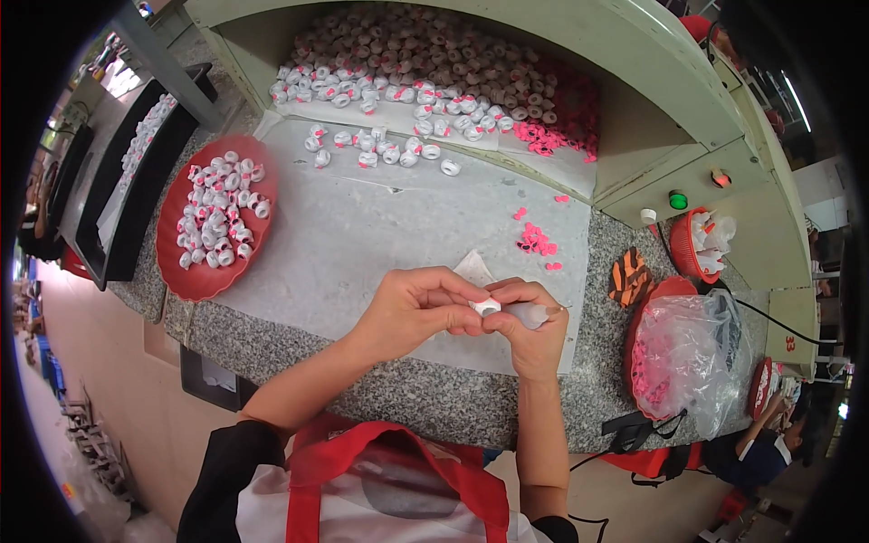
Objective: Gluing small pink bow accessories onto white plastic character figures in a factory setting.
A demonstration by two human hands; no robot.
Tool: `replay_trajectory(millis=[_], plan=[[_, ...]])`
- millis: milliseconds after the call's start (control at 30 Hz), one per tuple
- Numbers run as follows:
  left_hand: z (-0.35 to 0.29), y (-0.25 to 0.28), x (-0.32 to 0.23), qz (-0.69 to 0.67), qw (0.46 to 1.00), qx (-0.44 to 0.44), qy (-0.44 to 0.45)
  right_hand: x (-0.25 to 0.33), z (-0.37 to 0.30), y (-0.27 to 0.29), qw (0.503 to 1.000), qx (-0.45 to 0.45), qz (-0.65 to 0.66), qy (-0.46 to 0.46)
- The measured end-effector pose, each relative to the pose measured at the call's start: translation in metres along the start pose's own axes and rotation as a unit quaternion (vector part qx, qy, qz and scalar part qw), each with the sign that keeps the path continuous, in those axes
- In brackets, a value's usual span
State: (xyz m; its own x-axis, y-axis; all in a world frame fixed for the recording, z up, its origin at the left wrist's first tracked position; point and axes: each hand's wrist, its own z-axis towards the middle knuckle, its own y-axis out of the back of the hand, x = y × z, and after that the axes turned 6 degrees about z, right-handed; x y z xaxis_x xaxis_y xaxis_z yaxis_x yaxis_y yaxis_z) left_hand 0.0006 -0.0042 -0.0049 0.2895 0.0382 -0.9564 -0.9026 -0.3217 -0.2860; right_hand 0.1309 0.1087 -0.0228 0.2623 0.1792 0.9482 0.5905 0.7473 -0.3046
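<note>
Above the near part of the paper sheet, both my hands meet around a small white ring-shaped piece (486, 307). The fingertips of my left hand (407, 312) pinch it from the left. My right hand (532, 337) is closed, its thumb and finger at the right side of the piece. Tucked in that same hand is a small translucent squeeze bottle (529, 314), its thin tip pointing right. Beyond the hands, small pink pieces (536, 240) lie loose on the white paper (362, 235). Farther back are several white pieces with pink parts (407, 157).
A cabinet (652, 81) holds a heap of white and pink pieces. To the left stand a red dish (170, 262) of white pieces and a black tray (118, 258). On the right are an orange basket (690, 258), a tiger-striped cloth (630, 278) and a plastic bag (701, 344).
</note>
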Motion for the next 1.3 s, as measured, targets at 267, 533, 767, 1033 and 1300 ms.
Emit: replay_trajectory(millis=[267,533,767,1033,1300], plan=[[0.004,-0.006,0.006,-0.010,0.999,-0.050,0.005,0.002,0.003,-0.013,0.997,-0.054,0.038,-0.025],[0.008,0.010,0.004,-0.025,0.994,-0.058,0.086,-0.019,0.003,-0.033,0.990,-0.138,-0.029,-0.013],[-0.037,0.141,-0.037,0.392,0.792,-0.464,-0.063,0.001,0.001,-0.018,0.977,-0.203,-0.051,0.025],[0.064,0.165,-0.009,0.746,0.533,-0.398,0.037,-0.003,-0.002,-0.032,0.987,-0.133,-0.087,0.000],[0.012,0.056,-0.025,-0.224,0.974,-0.035,0.002,0.026,-0.007,-0.031,0.988,-0.127,-0.044,0.080]])
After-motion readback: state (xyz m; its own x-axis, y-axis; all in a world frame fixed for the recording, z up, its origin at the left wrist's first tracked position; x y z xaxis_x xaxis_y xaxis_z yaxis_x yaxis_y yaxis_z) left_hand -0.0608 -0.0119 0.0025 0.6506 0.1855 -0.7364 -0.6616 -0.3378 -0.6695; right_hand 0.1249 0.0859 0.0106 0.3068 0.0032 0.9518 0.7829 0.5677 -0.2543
